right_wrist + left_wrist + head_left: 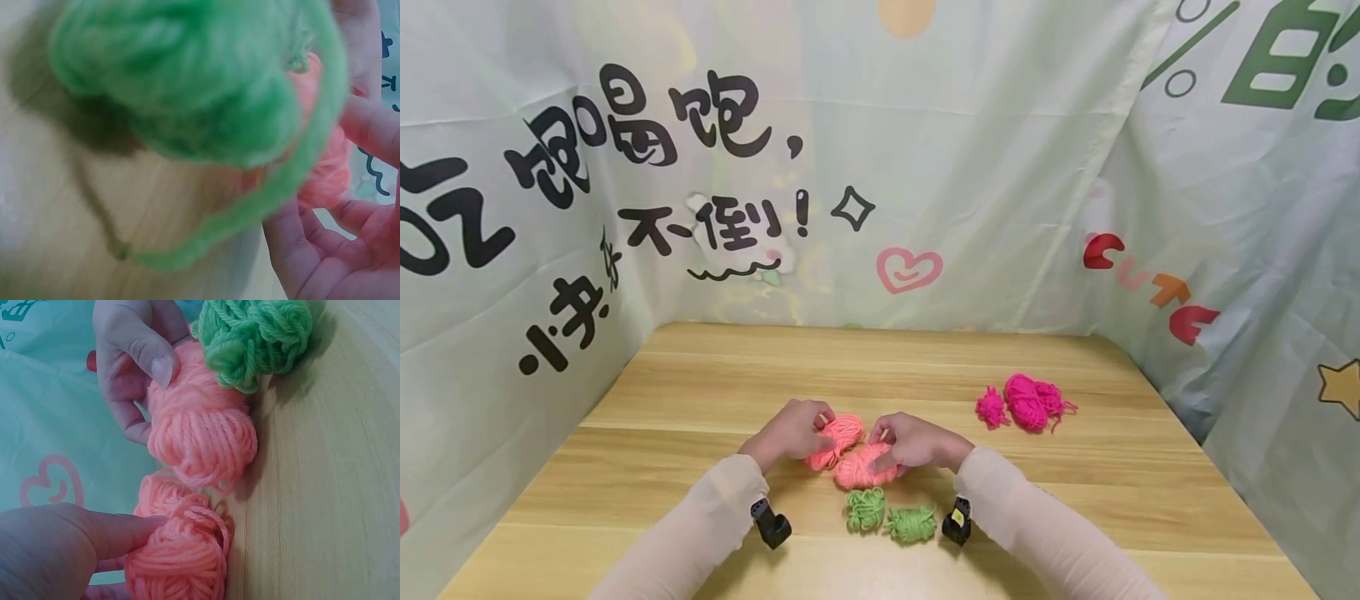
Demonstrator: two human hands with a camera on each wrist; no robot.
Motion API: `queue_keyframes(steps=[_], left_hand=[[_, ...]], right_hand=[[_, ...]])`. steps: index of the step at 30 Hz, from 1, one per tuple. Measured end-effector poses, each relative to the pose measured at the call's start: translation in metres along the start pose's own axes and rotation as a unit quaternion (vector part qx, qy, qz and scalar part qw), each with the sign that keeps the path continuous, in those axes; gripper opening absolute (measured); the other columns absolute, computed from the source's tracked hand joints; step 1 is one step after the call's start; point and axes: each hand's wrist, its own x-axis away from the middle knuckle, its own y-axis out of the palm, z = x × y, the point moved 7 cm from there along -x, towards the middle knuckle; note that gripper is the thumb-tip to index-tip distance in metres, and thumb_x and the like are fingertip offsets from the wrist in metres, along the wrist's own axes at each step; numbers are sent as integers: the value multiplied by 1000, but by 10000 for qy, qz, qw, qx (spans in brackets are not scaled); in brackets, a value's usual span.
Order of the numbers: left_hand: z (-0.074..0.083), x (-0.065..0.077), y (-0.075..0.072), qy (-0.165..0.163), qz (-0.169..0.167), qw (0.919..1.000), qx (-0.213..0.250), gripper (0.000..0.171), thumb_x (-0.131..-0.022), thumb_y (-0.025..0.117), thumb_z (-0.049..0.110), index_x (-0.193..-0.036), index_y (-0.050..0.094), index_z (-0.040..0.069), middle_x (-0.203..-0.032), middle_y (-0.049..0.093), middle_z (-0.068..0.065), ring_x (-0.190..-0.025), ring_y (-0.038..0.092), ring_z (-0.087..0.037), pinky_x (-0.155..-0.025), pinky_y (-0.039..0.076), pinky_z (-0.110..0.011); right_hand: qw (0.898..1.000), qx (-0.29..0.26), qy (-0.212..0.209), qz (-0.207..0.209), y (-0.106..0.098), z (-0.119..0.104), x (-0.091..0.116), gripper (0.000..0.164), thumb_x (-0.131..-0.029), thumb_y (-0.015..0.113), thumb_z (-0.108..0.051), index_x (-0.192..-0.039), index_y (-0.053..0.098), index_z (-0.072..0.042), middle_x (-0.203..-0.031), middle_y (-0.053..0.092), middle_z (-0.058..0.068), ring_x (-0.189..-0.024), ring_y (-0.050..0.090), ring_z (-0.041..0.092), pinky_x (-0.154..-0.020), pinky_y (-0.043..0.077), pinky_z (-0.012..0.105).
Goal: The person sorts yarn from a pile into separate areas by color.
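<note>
At lower centre of the head view, the left hand [792, 432] is pinching a coral yarn bundle [844, 430]; the right hand [917, 442] is grasping a second coral bundle [856, 470], perhaps touching the first. Two green bundles [912, 524] are lying below, magenta yarn [1028, 405] right of centre.

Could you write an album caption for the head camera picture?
A person's left grip and right grip each hold a coral yarn bundle, with green yarn nearer and magenta yarn beyond at right.
</note>
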Motion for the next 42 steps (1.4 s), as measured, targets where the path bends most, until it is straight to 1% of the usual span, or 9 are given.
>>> queue_keyframes(steps=[7,13,20,25,30,35,42], left_hand=[[0,1,0,43,7,10000,7,29,-82,77,14,-107,65,6,-95,63,-7,-86,58,-22,-75,51,-39],[-1,5,1,-86,-30,10000,12,30,-81,78,16,-107,65,7,-94,63,-6,-85,58,-20,-73,51,-37],[2,2,0,-69,-43,9999,96,32,-82,78,16,-109,64,6,-96,63,-7,-85,58,-20,-75,52,-38],[1,2,0,-125,-55,9998,115,32,-81,78,15,-109,64,6,-95,62,-7,-83,57,-19,-74,51,-37],[0,1,1,-124,-27,9999,115,32,-81,78,14,-108,64,6,-94,61,-6,-81,56,-19,-72,51,-36],[0,1,0,-81,-4,9999,90,32,-81,78,14,-109,64,5,-94,61,-6,-82,56,-19,-72,51,-36],[2,1,1,-68,-10,9999,117,32,-81,77,13,-110,64,5,-94,61,-6,-82,56,-19,-72,51,-36]], right_hand=[[9999,-42,74,88,-2,2,-2,31,-81,77,-5,-107,60,-1,-85,59,12,-62,58,19,-60,55,37],[9996,-262,59,-22,0,3,-4,30,-81,75,-4,-107,60,-2,-87,58,14,-65,61,20,-64,56,38],[9997,-234,41,91,-10,-2,-1,30,-81,76,-4,-107,59,-2,-91,57,14,-68,62,22,-65,56,39],[9996,-259,27,123,-15,-5,0,31,-81,76,-5,-107,59,-2,-91,57,15,-66,62,21,-66,57,41],[9992,-352,37,171,-19,-6,0,33,-81,76,-3,-109,58,0,-93,55,15,-67,61,21,-67,57,41],[9992,-333,27,236,-23,-6,-1,34,-81,76,-4,-110,58,1,-94,54,16,-68,61,21,-67,57,41],[9989,-289,114,354,-30,-4,-2,36,-81,76,-6,-112,58,0,-97,53,16,-69,61,22,-68,57,41]])
